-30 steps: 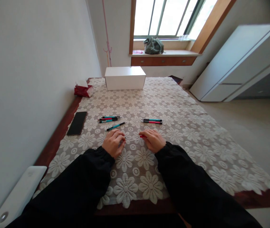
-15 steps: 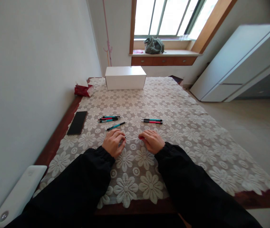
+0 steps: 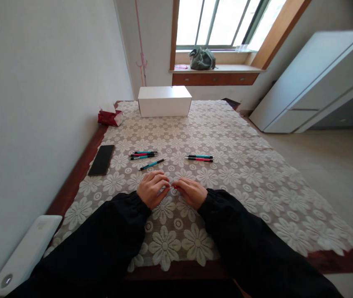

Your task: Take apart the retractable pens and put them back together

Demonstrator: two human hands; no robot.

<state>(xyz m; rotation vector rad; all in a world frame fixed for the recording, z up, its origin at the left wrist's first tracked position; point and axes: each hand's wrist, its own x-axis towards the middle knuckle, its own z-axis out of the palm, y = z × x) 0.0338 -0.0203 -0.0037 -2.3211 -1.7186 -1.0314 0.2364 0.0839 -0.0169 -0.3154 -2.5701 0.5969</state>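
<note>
Held between nearly meeting fingertips over a lace tablecloth (image 3: 226, 141): a small red piece (image 3: 175, 187) in the right hand (image 3: 192, 193), a thin pale piece (image 3: 170, 187) in the left hand (image 3: 153, 189).
Best worked with light, level pinches, keeping ends in line, without sideways push on the pale piece. Posed palms down, wrists angled inward, with thumbs closed to curled forefingers; too small for exact contact.

Fingers (image 3: 161, 177) curled inward, perhaps touching.
</note>
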